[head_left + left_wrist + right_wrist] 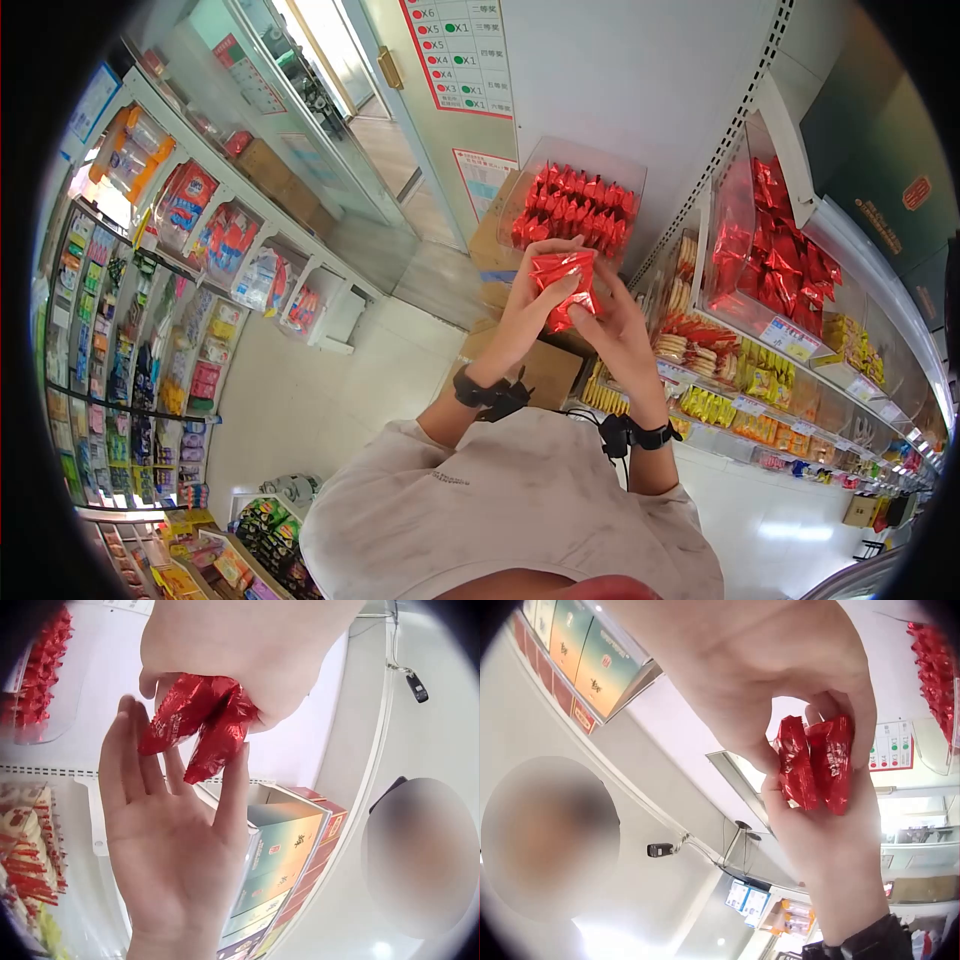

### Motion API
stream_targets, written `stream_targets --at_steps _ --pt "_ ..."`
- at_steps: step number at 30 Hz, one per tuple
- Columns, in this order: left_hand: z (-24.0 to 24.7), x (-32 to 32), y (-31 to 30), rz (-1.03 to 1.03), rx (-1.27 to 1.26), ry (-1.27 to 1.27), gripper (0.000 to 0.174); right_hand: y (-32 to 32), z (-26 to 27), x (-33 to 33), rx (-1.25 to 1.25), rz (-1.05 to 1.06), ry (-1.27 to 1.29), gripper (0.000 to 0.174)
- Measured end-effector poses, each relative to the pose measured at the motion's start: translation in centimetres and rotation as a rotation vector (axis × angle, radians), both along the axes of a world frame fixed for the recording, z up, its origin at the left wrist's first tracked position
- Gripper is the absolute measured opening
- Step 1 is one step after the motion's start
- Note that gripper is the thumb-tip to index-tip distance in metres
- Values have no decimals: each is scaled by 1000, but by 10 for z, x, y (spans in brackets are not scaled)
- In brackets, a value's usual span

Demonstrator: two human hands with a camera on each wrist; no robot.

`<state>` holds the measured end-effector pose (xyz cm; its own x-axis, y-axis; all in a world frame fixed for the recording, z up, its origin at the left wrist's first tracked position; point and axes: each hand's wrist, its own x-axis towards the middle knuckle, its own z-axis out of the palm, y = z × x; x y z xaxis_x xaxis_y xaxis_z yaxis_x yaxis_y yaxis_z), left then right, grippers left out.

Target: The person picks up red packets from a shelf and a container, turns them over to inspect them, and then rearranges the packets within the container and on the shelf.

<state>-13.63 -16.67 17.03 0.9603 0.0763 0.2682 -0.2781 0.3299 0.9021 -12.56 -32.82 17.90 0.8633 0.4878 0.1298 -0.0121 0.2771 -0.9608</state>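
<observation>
Chest-high in the head view, two small shiny red wrapped packets (560,265) are held between both hands. My left hand (528,318) grips them from the left, its thumb across the front wrapper. From the other side my right hand (624,335) holds them with its thumb near their lower end. The left wrist view shows the red packets (217,742) poking out side by side below the left hand (240,645), with the right palm (169,862) facing up. In the right wrist view, thumb and fingers of the right hand (780,660) flank the packets (799,769).
A clear bin (640,185) of similar red packets stands just beyond the hands. To the right, shelves carry another bin of red packets (775,265) and yellow snack packs (765,375). A cardboard box (545,375) is below the hands. Stocked racks (150,330) line the left.
</observation>
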Motion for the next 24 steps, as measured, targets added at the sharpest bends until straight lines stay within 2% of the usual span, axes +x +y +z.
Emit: stream_targets --at_steps 4,7,10,13,16,19,21,23,24 --pt "-1 18 20 -90 183 8 50 -1 -18 17 37 -9 -27 59" --pt "-8 54 48 143 153 -79 52 -4 -34 26 -88 -117 16 55" --pt "-27 134 115 356 133 -78 51 5 -73 39 -329 -401 -351 59" --pt "-35 203 161 493 183 -86 53 12 -93 45 -297 -435 -284 59" --pt "-57 273 205 443 64 -61 60 7 -103 42 -230 -445 -229 55" --pt "-53 311 219 345 37 -25 68 -12 -97 37 -264 -445 -199 51" --pt "-55 325 221 304 90 -21 71 -21 -101 33 -258 -449 -181 49" --pt "-80 355 234 294 168 -19 74 -31 -105 30 -289 -469 -164 48" --pt "-110 381 244 338 371 -87 77 -37 -107 27 -302 -476 -150 48"
